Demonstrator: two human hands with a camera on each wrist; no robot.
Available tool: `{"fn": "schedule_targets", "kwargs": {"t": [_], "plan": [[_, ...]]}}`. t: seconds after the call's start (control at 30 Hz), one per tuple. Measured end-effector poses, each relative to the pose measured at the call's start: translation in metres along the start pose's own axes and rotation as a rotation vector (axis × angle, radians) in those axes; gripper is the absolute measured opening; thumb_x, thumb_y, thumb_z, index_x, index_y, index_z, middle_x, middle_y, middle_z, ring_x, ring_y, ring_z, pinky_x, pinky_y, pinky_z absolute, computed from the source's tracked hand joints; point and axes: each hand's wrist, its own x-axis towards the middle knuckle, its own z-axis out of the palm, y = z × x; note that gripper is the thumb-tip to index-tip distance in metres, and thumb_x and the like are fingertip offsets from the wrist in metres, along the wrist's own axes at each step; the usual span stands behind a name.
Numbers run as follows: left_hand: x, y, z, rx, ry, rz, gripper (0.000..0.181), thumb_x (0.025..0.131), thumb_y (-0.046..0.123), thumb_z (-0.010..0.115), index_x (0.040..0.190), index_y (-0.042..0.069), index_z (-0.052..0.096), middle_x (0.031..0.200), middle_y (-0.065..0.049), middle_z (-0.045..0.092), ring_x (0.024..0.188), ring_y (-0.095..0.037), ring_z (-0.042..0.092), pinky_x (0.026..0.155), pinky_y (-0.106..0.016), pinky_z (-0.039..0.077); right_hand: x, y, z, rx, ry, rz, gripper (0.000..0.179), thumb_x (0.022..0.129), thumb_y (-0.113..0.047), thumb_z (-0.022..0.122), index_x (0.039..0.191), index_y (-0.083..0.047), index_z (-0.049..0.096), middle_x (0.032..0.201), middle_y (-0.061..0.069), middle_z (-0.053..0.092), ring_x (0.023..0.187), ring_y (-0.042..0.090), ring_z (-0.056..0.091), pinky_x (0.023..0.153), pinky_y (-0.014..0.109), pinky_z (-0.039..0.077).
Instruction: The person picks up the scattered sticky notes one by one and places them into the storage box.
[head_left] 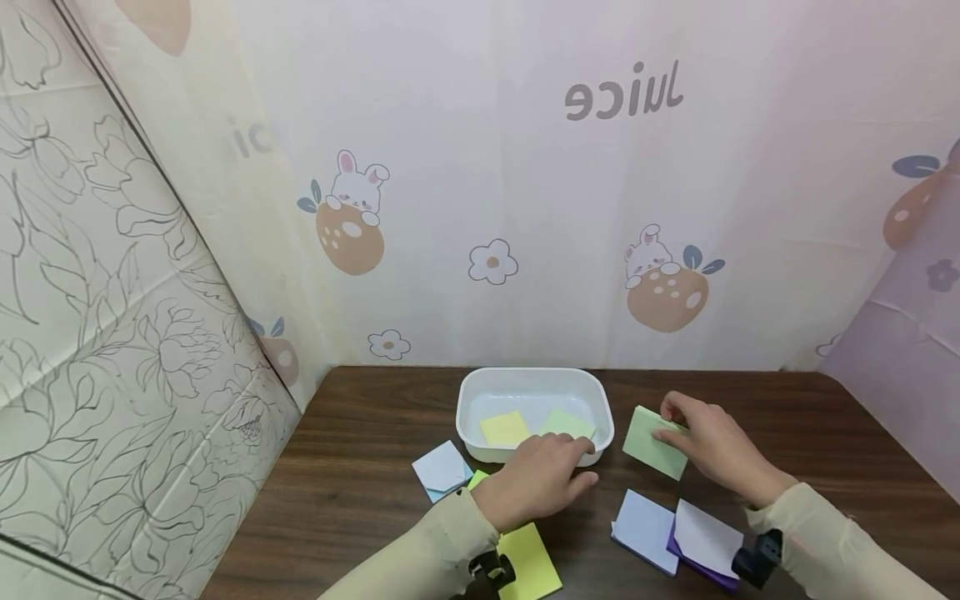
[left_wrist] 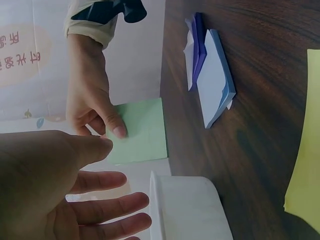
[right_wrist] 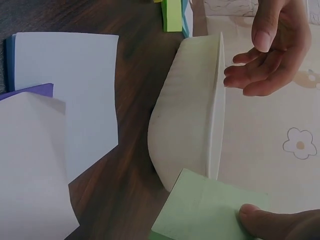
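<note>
My right hand [head_left: 712, 446] pinches a light green sticky-note pad [head_left: 651, 443], thumb on its face, to the right of a white plastic tub [head_left: 534, 385]. In the right wrist view the green pad [right_wrist: 205, 205] overlaps the tub's end. Over the front rim of the tub hovers my left hand [head_left: 543, 475], its fingers loosely bent and holding nothing; the left wrist view shows them spread beside the tub's rim [left_wrist: 156, 207]. Inside the tub lie a pale yellow note [head_left: 505, 428] and a light green note [head_left: 567, 423].
Left of the tub rests a light blue pad [head_left: 441, 467]. A bright yellow pad [head_left: 531, 560] and a bright green one [head_left: 477, 477] are partly under my left arm. At the front right lie a blue pad [head_left: 643, 529] and a purple pad with a pale top sheet [head_left: 708, 533]. Printed curtains stand behind.
</note>
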Motion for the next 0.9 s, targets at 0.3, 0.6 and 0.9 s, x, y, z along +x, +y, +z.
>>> {"fn": "schedule_targets", "kwargs": {"t": [0.3, 0.6, 0.9], "plan": [[0.000, -0.005, -0.004, 0.002, 0.034, -0.003, 0.032, 0.100, 0.037, 0.063, 0.124, 0.016, 0.067, 0.104, 0.003, 0.075, 0.088, -0.008, 0.069, 0.070, -0.021, 0.051, 0.000, -0.008, -0.004, -0.015, 0.015, -0.018, 0.027, 0.084, -0.015, 0.081, 0.089, -0.013, 0.055, 0.087, 0.003, 0.068, 0.069, 0.016, 0.049, 0.059, 0.028, 0.038], [0.000, -0.007, -0.007, 0.022, 0.063, -0.013, 0.031, 0.099, 0.036, 0.064, 0.123, 0.017, 0.067, 0.104, 0.002, 0.075, 0.089, -0.012, 0.070, 0.071, -0.024, 0.052, 0.001, -0.014, -0.009, -0.014, 0.021, -0.033, 0.025, 0.085, -0.015, 0.081, 0.089, -0.013, 0.056, 0.087, 0.002, 0.068, 0.069, 0.015, 0.048, 0.060, 0.027, 0.038], [0.000, -0.010, -0.011, 0.009, 0.053, -0.041, 0.033, 0.100, 0.037, 0.063, 0.125, 0.017, 0.067, 0.111, 0.002, 0.075, 0.096, -0.012, 0.071, 0.076, -0.025, 0.054, 0.003, -0.021, -0.012, -0.017, 0.032, -0.058, 0.025, 0.085, -0.016, 0.081, 0.090, -0.014, 0.056, 0.087, 0.001, 0.068, 0.070, 0.015, 0.049, 0.061, 0.027, 0.038]]}}
